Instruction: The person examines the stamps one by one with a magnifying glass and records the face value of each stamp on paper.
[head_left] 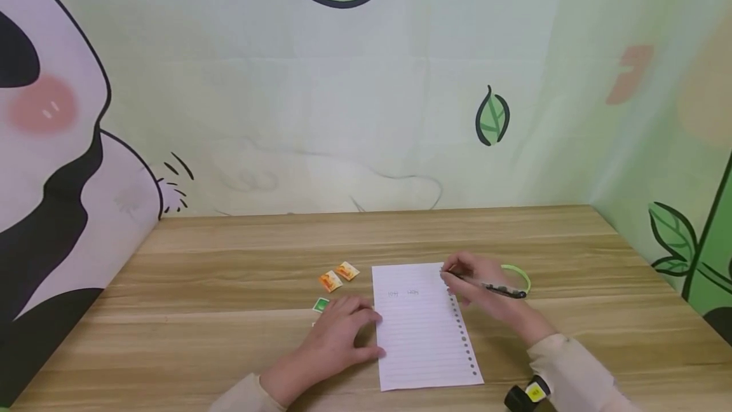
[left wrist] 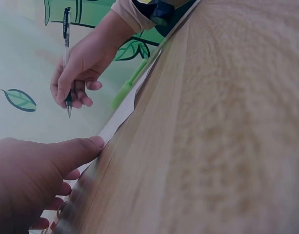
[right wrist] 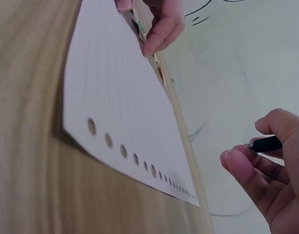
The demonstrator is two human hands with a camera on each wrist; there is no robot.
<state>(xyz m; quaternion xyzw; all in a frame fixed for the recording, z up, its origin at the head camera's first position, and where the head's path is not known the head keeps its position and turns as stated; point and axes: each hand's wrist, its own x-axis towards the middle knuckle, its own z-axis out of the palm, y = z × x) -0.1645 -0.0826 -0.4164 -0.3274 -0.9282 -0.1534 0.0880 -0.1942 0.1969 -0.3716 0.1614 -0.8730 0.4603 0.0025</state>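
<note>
Head view bright, soft even light, pale backdrop; handwriting on the punched lined sheet too small and soft to read. Wrist views dimmer, cooler. Left wrist: nearest tabletop smeared out of focus. Right wrist: dark shadow under the sheet's near corner.

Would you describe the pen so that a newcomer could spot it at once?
On the wooden table lies a lined white sheet. At its far right corner, the right hand holds the black-and-clear pen. Its slim barrel sets it apart from the flat sheet.
</note>
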